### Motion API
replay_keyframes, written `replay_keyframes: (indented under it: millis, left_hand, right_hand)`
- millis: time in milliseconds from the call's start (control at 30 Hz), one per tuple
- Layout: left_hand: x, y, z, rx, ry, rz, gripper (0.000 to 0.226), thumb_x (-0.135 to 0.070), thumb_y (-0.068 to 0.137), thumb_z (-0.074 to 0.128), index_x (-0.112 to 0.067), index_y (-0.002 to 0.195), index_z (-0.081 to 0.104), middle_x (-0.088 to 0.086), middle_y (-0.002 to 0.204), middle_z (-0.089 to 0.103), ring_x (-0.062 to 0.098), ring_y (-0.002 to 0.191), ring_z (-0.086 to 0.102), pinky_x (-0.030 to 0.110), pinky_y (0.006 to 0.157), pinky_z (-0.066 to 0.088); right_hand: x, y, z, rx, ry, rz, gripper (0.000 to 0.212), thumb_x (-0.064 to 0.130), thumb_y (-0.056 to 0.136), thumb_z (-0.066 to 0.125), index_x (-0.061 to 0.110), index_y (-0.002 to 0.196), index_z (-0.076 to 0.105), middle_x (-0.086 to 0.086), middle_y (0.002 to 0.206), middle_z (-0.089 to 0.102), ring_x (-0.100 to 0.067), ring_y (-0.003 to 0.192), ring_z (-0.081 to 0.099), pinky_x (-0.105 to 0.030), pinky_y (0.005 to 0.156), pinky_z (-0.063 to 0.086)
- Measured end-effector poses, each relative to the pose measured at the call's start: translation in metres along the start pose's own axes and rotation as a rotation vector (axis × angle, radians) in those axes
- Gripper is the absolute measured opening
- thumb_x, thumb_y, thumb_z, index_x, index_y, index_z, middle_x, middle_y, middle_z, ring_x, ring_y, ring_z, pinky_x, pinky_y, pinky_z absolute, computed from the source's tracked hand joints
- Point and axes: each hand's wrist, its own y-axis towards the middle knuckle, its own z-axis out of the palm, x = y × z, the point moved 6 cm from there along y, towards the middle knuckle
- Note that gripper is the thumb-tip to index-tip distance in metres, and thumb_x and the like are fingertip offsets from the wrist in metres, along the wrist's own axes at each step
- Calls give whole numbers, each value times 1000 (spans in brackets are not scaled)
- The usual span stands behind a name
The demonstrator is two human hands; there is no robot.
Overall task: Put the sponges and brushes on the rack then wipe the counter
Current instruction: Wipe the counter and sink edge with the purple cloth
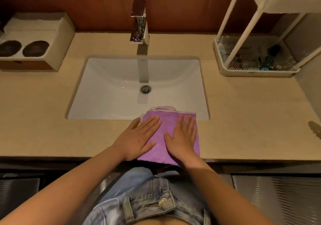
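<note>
Purple cloth (163,126) under both flat hands (137,138) (182,138)

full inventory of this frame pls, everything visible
cloth: 1, purple, counter's front edge, far end over sink rim
counter: 1, beige, across frame
sink: 1, white, centre
faucet: 1, chrome, behind sink
rack: 1, white, back right on counter
rack items: count unclear, dark and teal, lower tray
box: 1, cream, back left
discs: 2, dark, in box
jeans: 1, blue, bottom
left hand: 1, flat on cloth
right hand: 1, flat on cloth
</note>
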Motion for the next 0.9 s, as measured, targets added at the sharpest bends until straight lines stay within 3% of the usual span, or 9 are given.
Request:
replay_keyframes:
  millis: [133, 267, 367, 500, 567, 700, 767, 833, 900]
  left_hand:
    - [46, -40, 9, 45, -65, -53, 65, -55, 96, 10, -18, 150, 6, 3, 156, 15, 6, 144, 2, 34, 111, 4]
    - [89, -78, 11, 72, -120, -88, 69, -62, 89, -1, -25, 147, -9, -5, 156, -7, 5, 143, -13, 34, 116, -1]
    - [100, -89, 4, 144, -155, -142, 69, -61, 87, 2, -29, 147, -11, -8, 154, -12, 8, 143, -10, 33, 117, -4]
    - [74, -75, -26, -64, -319, -366, 66, -48, 92, 25, -17, 150, 16, 2, 158, 13, 15, 146, 9, 34, 116, 2]
    - [52, -57, -31, -120, -458, -485, 66, -42, 96, 33, -16, 151, 6, 2, 159, 5, 16, 147, 3, 36, 118, 2]
    - [39, -32, -6, 22, -500, -721, 70, -46, 98, 25, -17, 148, -16, 2, 158, -18, 19, 145, -16, 40, 116, -8]
    - [43, -32, 5, 9, -398, -720, 69, -47, 97, 23, -13, 149, -8, 7, 158, -11, 22, 147, -7, 40, 116, -2]
    - [49, -43, 7, -85, -343, -732, 68, -48, 91, 28, -11, 147, 25, 9, 155, 23, 22, 142, 27, 40, 113, 19]
    - [54, -55, 14, -114, -369, -710, 67, -48, 83, 34, -11, 138, 44, 9, 145, 44, 21, 132, 45, 41, 109, 32]
  right_hand:
    - [42, -4, 15, 120, -67, -156, 75, 35, 96, 39, 9, 150, -6, -14, 158, -12, -29, 145, -13, -37, 117, -4]
    - [73, 6, 4, 114, -77, -339, 52, 32, 95, 41, 12, 142, 30, -11, 144, 38, -31, 128, 35, -37, 103, 33]
    - [88, 25, -5, 120, -109, -408, 51, 30, 95, 45, 14, 142, 33, -13, 142, 42, -32, 127, 38, -37, 101, 34]
    - [106, 58, -2, 217, -111, -452, 56, 33, 95, 47, 16, 145, 30, -9, 152, 30, -27, 138, 30, -36, 112, 26]
    - [109, 69, 4, 371, -22, -408, 59, 32, 95, 49, 18, 147, 25, -9, 152, 29, -26, 136, 35, -32, 111, 29]
    - [103, 76, 14, 581, -57, -337, 68, 25, 92, 57, 25, 148, 19, -14, 147, 38, -28, 129, 45, -30, 104, 35]
    - [104, 77, 17, 603, -97, -355, 67, 25, 92, 57, 26, 148, 20, -11, 146, 39, -27, 129, 44, -33, 108, 35]
    - [111, 77, 23, 630, -128, -385, 66, 25, 92, 56, 26, 147, 21, -5, 144, 41, -25, 128, 45, -33, 108, 36]
    - [125, 75, 27, 640, -162, -439, 66, 23, 91, 58, 27, 147, 23, -4, 137, 50, -23, 119, 51, -32, 104, 40]
